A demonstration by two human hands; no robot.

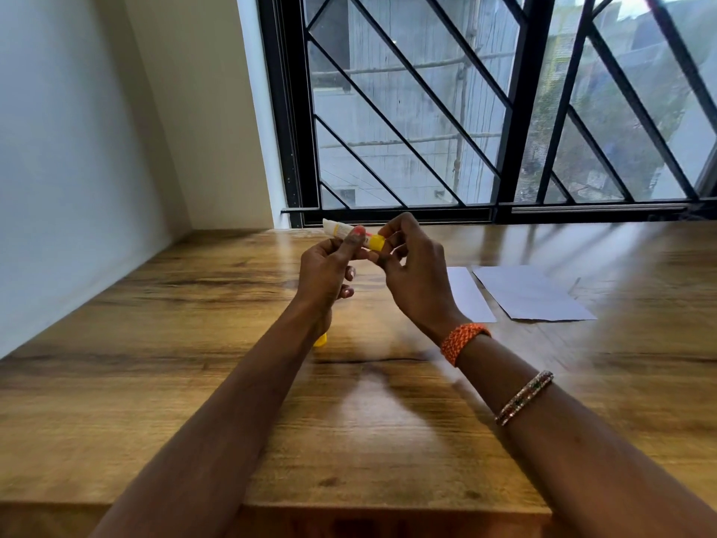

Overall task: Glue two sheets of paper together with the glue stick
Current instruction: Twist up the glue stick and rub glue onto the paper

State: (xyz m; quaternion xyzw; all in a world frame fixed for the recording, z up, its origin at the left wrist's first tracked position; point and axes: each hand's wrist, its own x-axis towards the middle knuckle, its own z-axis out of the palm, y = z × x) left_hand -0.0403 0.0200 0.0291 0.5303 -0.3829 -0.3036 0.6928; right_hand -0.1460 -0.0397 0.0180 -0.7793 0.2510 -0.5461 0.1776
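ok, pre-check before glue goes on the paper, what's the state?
1. Glue stick held: ok, left hand grips the body.
2. Right hand on the yellow end: ok, fingers pinch it.
3. Cap off: cannot tell; a yellow piece peeks out under the left wrist.
4. Glue exposed: cannot tell, the tip is blurred.
5. Two paper sheets within view: ok, flat on the table, side by side.

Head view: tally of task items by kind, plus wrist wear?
White paper sheets lying flat on the wooden table: 2
White glue stick with yellow end, held by the left hand and right hand: 1
Small yellow piece on the table, partly hidden under the left forearm: 1
Wrist bands: 2
Total: 6
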